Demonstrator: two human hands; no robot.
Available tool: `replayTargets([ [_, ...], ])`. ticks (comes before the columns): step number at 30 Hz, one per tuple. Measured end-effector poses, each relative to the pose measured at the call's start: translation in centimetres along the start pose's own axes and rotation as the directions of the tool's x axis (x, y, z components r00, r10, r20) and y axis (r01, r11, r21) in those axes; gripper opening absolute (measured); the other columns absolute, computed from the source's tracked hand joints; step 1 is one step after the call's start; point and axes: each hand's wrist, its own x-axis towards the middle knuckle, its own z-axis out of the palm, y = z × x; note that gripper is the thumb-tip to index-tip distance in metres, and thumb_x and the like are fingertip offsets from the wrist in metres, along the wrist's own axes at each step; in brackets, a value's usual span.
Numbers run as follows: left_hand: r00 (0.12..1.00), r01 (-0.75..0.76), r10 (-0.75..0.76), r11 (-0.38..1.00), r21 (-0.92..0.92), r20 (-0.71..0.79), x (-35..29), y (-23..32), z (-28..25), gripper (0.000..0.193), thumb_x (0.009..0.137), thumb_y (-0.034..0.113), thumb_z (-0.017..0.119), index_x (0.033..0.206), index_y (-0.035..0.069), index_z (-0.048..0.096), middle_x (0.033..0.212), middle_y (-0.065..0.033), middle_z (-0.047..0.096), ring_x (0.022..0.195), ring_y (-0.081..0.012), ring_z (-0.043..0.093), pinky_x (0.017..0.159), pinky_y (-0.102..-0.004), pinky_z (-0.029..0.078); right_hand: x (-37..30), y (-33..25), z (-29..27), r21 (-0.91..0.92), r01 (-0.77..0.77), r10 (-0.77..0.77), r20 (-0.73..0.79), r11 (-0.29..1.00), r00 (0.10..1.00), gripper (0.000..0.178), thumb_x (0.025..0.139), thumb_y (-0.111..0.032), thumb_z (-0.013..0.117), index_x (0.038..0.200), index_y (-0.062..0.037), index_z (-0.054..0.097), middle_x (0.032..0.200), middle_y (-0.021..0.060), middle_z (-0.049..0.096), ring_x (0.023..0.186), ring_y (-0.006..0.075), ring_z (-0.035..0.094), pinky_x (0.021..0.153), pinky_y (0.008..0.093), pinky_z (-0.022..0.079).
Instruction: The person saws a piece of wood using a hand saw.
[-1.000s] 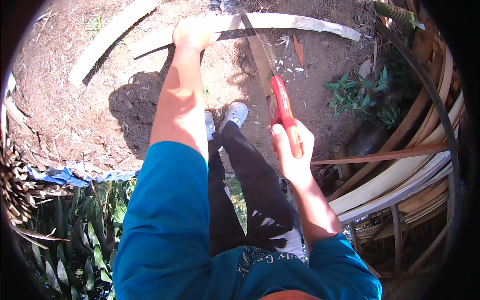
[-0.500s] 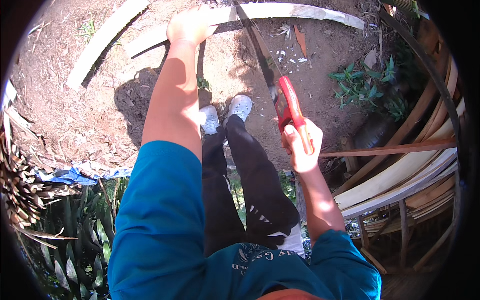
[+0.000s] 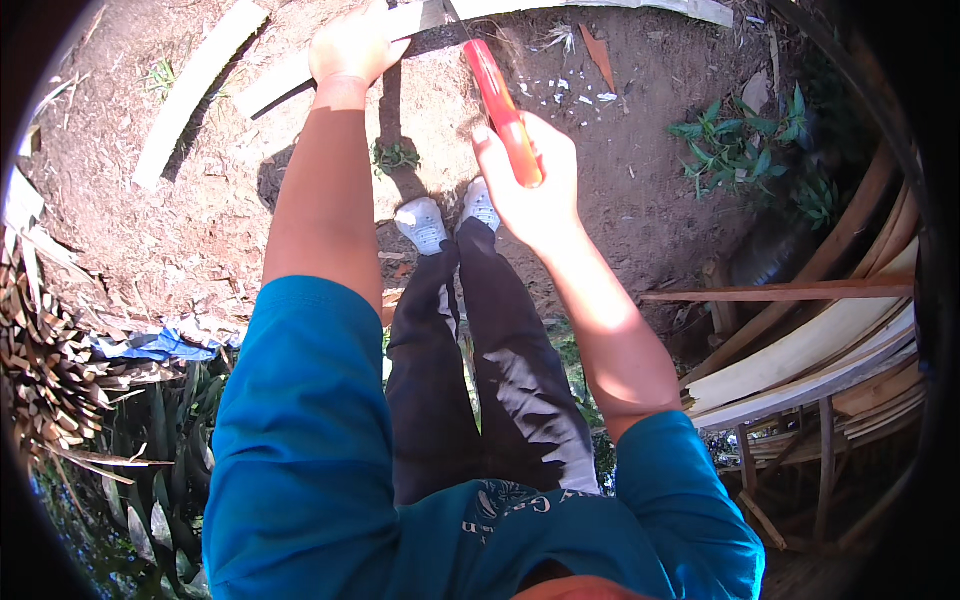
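Note:
A long pale wooden strip (image 3: 500, 8) spans the top of the view and looks curved. My left hand (image 3: 350, 48) is closed over it toward its left end, the thumb pointing right. In my right hand (image 3: 540, 180) is the red handle of a handsaw (image 3: 503, 115). The saw's blade runs away from me and meets the strip just right of my left hand; most of it is hidden or out of sight behind the handle.
Another pale plank (image 3: 195, 95) lies on the dirt at the left. Stacked wooden strips (image 3: 810, 360) fill a rack on the right, near a green plant (image 3: 740, 145). Cut wood pieces (image 3: 50, 350) pile up at the far left. White chips (image 3: 575, 95) dot the ground.
My right hand has pushed the saw forward and to the left, its handle now close to the strip. My left hand keeps its hold. The view has shifted slightly.

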Motion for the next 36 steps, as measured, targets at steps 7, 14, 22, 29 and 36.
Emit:
replayTargets([
  [7, 0.999, 0.043, -0.043, 0.999, -0.017, 0.016, -1.1, -0.7, -0.2, 0.046, 0.083, 0.056, 0.073, 0.108, 0.018, 0.065, 0.105, -0.0046, 0.073, 0.103, -0.0248, 0.071, 0.087, -0.0416, 0.058, -12.5, -2.9, -5.7, -0.113, -0.082, 0.085, 0.021, 0.990, 0.996, 0.021, 0.094, -0.007, 0.068, 0.076, -0.0009, 0.059, 0.055, -0.0016, 0.051, 0.051, 0.0051, 0.049, 0.048, 0.0252, 0.039],
  [14, 0.970, -0.120, 0.071, 0.972, -0.201, -0.235, 1.0, -1.1, 1.8, 0.028, 0.087, 0.042, 0.063, 0.083, 0.016, 0.076, 0.086, -0.0123, 0.075, 0.079, -0.0342, 0.071, 0.070, -0.0471, 0.056, -1.5, 0.2, -0.4, 0.025, -0.044, 0.045, -0.023, 0.999, 0.999, 0.020, 0.093, -0.010, 0.073, 0.080, -0.0023, 0.060, 0.065, -0.0017, 0.057, 0.057, 0.0041, 0.049, 0.053, 0.0255, 0.041],
  [22, 0.989, -0.018, -0.018, 0.970, -0.241, -0.146, 1.0, -0.3, -0.6, 0.034, 0.088, 0.045, 0.060, 0.089, 0.016, 0.078, 0.093, -0.0115, 0.077, 0.085, -0.0332, 0.073, 0.074, -0.0467, 0.057, -7.5, -2.6, -2.7, -0.025, 0.047, -0.047, 0.003, 0.999, 0.999, 0.018, 0.092, -0.014, 0.072, 0.080, -0.0026, 0.064, 0.062, 0.0018, 0.058, 0.058, 0.0074, 0.057, 0.054, 0.0252, 0.044],
  [29, 0.998, 0.065, -0.059, 0.969, -0.239, 0.031, 0.3, 0.7, -2.6, 0.036, 0.085, 0.047, 0.066, 0.088, 0.013, 0.076, 0.091, -0.0136, 0.076, 0.085, -0.0334, 0.072, 0.076, -0.0471, 0.057, 1.4, 1.5, 0.4, 0.015, -0.023, 0.024, -0.131, 1.000, 0.991, 0.026, 0.088, -0.018, 0.080, 0.080, -0.0054, 0.059, 0.066, -0.0039, 0.057, 0.059, 0.0036, 0.052, 0.054, 0.0230, 0.043],
  [36, 0.967, -0.251, 0.235, 0.941, -0.228, -0.095, 1.3, -3.2, 0.3, 0.031, 0.082, 0.044, 0.068, 0.091, 0.015, 0.076, 0.096, -0.0116, 0.075, 0.088, -0.0315, 0.071, 0.080, -0.0455, 0.057, 1.8, 1.4, 2.7, 0.073, 0.051, -0.036, -0.193, 0.996, 0.981, 0.019, 0.094, -0.016, 0.076, 0.092, -0.0027, 0.064, 0.075, 0.0065, 0.073, 0.068, 0.0079, 0.069, 0.063, 0.0218, 0.053],
])
